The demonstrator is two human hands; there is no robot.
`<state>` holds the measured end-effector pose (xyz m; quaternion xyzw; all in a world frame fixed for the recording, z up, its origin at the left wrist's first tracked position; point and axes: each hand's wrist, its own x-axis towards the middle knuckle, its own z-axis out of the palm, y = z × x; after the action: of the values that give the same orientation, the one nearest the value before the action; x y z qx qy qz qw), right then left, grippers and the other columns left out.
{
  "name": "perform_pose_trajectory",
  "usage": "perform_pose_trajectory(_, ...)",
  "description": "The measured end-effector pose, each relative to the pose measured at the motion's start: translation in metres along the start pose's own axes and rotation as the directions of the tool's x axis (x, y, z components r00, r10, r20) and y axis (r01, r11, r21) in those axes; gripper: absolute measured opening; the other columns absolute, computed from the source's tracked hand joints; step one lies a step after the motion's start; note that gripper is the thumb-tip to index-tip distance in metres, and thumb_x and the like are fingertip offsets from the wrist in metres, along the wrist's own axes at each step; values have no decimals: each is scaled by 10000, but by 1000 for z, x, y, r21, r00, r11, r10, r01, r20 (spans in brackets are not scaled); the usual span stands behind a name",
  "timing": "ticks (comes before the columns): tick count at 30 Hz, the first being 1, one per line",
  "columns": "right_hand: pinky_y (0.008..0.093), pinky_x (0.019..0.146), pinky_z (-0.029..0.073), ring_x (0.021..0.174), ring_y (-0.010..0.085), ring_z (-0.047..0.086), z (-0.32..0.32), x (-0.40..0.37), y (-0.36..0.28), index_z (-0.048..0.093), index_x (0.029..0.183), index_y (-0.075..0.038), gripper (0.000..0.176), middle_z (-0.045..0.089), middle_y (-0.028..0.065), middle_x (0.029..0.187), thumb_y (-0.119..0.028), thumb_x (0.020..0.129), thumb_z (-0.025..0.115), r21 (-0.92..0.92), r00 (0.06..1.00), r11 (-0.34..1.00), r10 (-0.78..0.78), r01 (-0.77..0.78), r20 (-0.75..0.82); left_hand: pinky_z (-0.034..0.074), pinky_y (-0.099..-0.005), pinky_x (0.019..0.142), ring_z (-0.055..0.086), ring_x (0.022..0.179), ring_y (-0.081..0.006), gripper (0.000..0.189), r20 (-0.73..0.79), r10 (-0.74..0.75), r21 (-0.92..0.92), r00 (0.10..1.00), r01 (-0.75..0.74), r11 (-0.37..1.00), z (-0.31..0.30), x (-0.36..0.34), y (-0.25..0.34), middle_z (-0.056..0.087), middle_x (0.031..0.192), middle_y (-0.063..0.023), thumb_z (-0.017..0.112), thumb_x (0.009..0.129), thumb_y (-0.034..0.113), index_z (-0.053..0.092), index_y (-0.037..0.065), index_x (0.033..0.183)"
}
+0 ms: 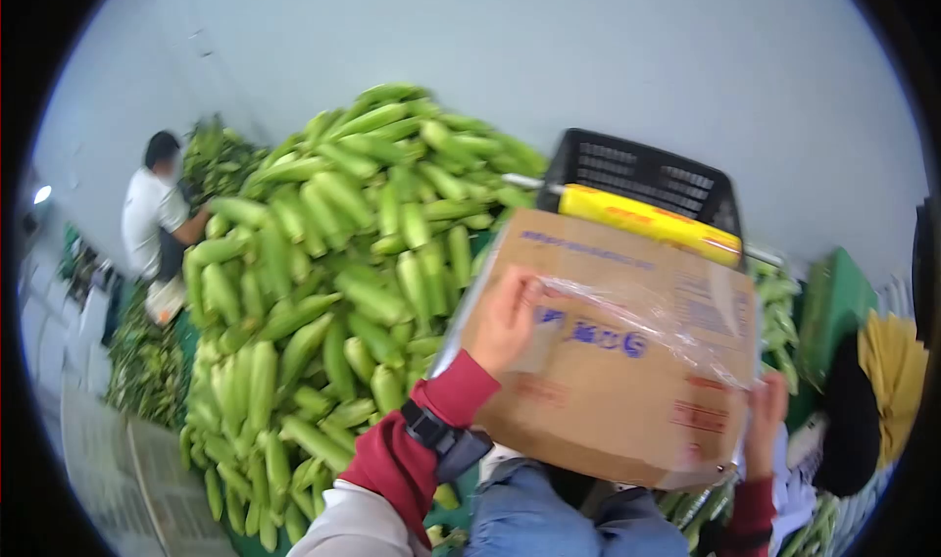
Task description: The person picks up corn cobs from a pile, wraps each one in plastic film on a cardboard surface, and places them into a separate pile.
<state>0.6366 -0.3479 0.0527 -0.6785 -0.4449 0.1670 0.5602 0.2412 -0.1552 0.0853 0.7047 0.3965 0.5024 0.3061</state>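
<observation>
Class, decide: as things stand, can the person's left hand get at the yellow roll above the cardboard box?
Probably yes: the left hand lies on the cardboard box, below the yellow roll, nothing standing between them.

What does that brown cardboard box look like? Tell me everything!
The cardboard box is brown and flat-looking, with blue and red printing. It tilts above the person's jeans. Shiny clear film stretches over its upper right part from a yellow roll at its top edge. The left hand rests on its face. The right hand grips its right edge.
</observation>
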Motion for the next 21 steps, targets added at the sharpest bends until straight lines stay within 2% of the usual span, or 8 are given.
perform_pose_trajectory(3, 200, 666, 367, 741, 77, 433, -41, -31, -16, 461, 1008, -70, 77, 441, -16, 886, -131, 983, 500, 119, 989, 986, 100, -113, 111, 527, -385, 787, 643, 912, -354, 226, 196, 133, 337, 972, -194, 921, -42, -59, 10, 647, 1063, -173, 579, 855, -9, 609, 46, 1072)
perform_pose_trajectory(7, 347, 786, 465, 840, 261, 591, -29, -87, -41, 596, 982, -34, 69, 614, 183, 962, -83, 956, 554, -466, 842, 884, 284, -43, 460, 504, -432, 852, 613, 1003, -371, 283, 278, 198, 321, 940, -285, 903, -63, -159, -35, 629, 1107, -174, 646, 806, 44, 595, 56, 1084)
perform_pose_trajectory(9, 297, 708, 447, 774, 176, 556, -17, -98, -31, 538, 955, -31, 38, 566, 91, 841, -68, 949, 533, -379, 883, 919, 266, -111, 387, 468, -463, 877, 570, 1037, -383, 370, 325, 178, 423, 929, -312, 851, -85, -187, -47, 591, 1149, -191, 692, 792, 100, 578, 34, 1138)
perform_pose_trajectory(11, 278, 654, 437, 725, 134, 535, -14, -107, -19, 515, 924, -20, 46, 547, 52, 769, -62, 940, 522, -345, 905, 929, 258, -136, 338, 437, -478, 912, 524, 1101, -396, 409, -222, -80, 740, 972, 221, 635, -96, -213, -69, 545, 1219, -221, 704, 796, 157, 564, 1, 1147)
perform_pose_trajectory(13, 290, 622, 435, 694, 136, 527, -12, -103, -9, 527, 890, 1, 75, 558, 64, 745, -63, 929, 522, -351, 924, 931, 220, -103, 312, 411, -493, 937, 485, 1142, -400, 505, -428, -170, 819, 888, 461, 343, -126, -222, -123, 513, 1262, -239, 716, 790, 267, 552, -31, 1163)
perform_pose_trajectory(17, 347, 806, 508, 930, 247, 657, -12, -102, -12, 634, 988, -7, 115, 685, 141, 995, -25, 885, 588, -418, 906, 908, 189, -15, 378, 411, -462, 984, 493, 1187, -370, 835, -515, -592, 838, 620, 511, -193, -183, -251, -213, 527, 1270, -212, 737, 689, 598, 555, -7, 1234)
perform_pose_trajectory(19, 375, 788, 515, 871, 273, 645, -7, -108, 6, 645, 1047, 1, 198, 671, 135, 917, -106, 882, 617, -417, 900, 905, 105, 91, 423, 408, -449, 1013, 465, 1255, -338, 874, -590, -701, 754, 401, 583, -301, -158, -209, -160, 502, 1355, -169, 699, 715, 648, 536, 4, 1282)
perform_pose_trajectory(21, 408, 811, 517, 933, 286, 655, -1, -92, -39, 616, 1164, -39, 292, 683, 144, 1055, -111, 884, 568, -499, 791, 865, 336, -45, 511, 411, -449, 1011, 476, 1244, -341, 843, -537, -669, 811, 514, 533, -242, -159, -203, -173, 512, 1341, -169, 707, 718, 603, 530, 6, 1286)
